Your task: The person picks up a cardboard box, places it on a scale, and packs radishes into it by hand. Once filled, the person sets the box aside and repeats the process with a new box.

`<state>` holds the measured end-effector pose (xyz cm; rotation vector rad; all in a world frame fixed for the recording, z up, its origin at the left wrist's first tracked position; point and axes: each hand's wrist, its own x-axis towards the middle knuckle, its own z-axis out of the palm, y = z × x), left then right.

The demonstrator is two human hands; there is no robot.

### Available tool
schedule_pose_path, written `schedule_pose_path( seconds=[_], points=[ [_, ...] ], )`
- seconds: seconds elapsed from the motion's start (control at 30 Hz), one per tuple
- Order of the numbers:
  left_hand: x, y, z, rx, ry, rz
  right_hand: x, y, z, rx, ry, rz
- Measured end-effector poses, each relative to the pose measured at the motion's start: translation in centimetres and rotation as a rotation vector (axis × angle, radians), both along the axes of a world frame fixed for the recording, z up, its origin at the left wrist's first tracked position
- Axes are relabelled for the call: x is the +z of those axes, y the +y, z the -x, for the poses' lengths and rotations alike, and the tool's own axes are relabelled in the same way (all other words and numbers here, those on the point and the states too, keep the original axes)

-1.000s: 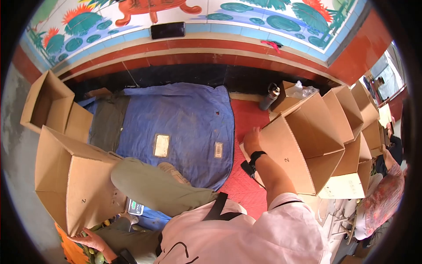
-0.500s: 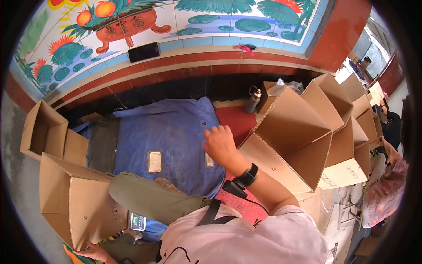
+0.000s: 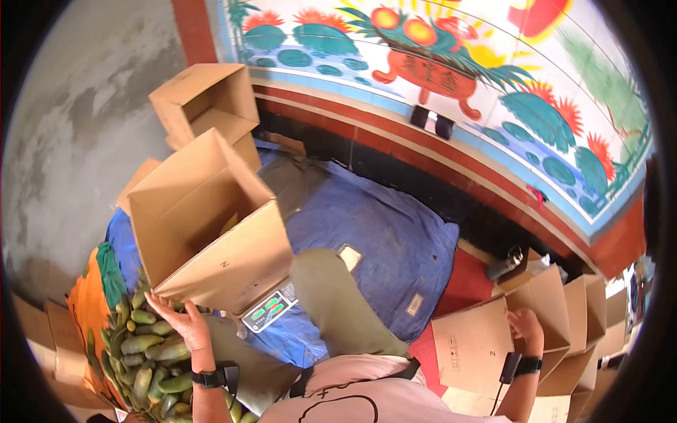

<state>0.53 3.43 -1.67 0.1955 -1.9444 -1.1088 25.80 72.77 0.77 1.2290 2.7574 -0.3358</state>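
My left hand (image 3: 185,326) has its fingers stretched out, fingertips right at the lower near corner of a large open cardboard box (image 3: 236,261). That box stands beside my leg, with something yellowish partly showing inside. Against its front sits a digital scale display (image 3: 270,311) with lit green panels. A heap of green cucumbers (image 3: 144,344) lies just below and left of my left hand. On the right, my right hand (image 3: 527,328) has its fingers bent over the edge of another cardboard box (image 3: 471,347), whose printed side faces me.
More open cardboard boxes (image 3: 585,310) stand in a cluster at the right, and others (image 3: 211,99) by the left wall. A blue tarp (image 3: 381,233) covers the floor ahead. A metal flask (image 3: 504,264) is near the tiled wall, with a phone (image 3: 431,123) on its ledge.
My view has swung left, bringing the cucumber heap into sight. My right hand has moved from over the tarp to a box on the right. The left-hand box now shows its open top.
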Motion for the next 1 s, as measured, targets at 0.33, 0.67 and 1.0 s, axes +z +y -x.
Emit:
schedule_pose_path(
  seconds=[0.33, 0.67, 1.0],
  points=[
    [2.2, 0.8, -1.8, 0.023, -0.067, -0.071, -5.9, 5.3, 1.2, 0.594, 0.026, -0.188],
    [2.1, 0.6, -2.0, 0.041, -0.070, -0.117, 15.1, -12.9, 10.2, 0.275, 0.761, 0.542],
    [1.5, -0.3, -2.8, 0.074, -0.087, -0.050, 24.8, -17.0, 16.6, 0.618, 1.242, 0.356]
  ],
)
